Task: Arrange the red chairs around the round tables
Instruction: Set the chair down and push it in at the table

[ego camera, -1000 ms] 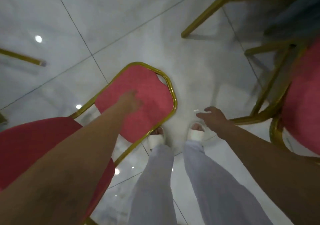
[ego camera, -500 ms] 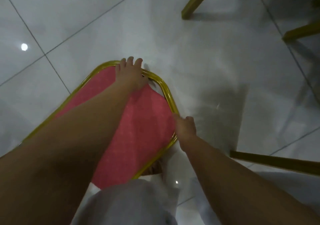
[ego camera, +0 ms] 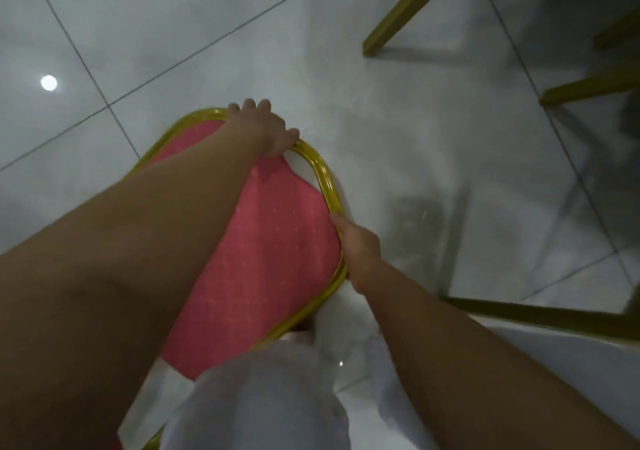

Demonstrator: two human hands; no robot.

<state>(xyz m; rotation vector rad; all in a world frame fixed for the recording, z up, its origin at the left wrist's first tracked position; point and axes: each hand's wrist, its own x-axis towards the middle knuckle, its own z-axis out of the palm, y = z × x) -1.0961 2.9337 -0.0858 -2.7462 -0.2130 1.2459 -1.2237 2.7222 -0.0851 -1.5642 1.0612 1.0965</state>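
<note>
Head view: white tiled floor (ego camera: 381, 120) fills frame. On it red chair (ego camera: 277, 248), gold-framed back just ahead of person's legs. White trouser knee (ego camera: 263, 397) overlaps its lower edge. Other gold chair legs (ego camera: 405, 9) upper right. Top rail gripped by left hand (ego camera: 263, 131), fingers curled over; right hand (ego camera: 360, 245) clamped on side rail.

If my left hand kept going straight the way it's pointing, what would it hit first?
The left hand grips the red chair's gold frame; beyond it only floor tile shows, then perhaps another chair's gold leg; depth is unclear.
</note>
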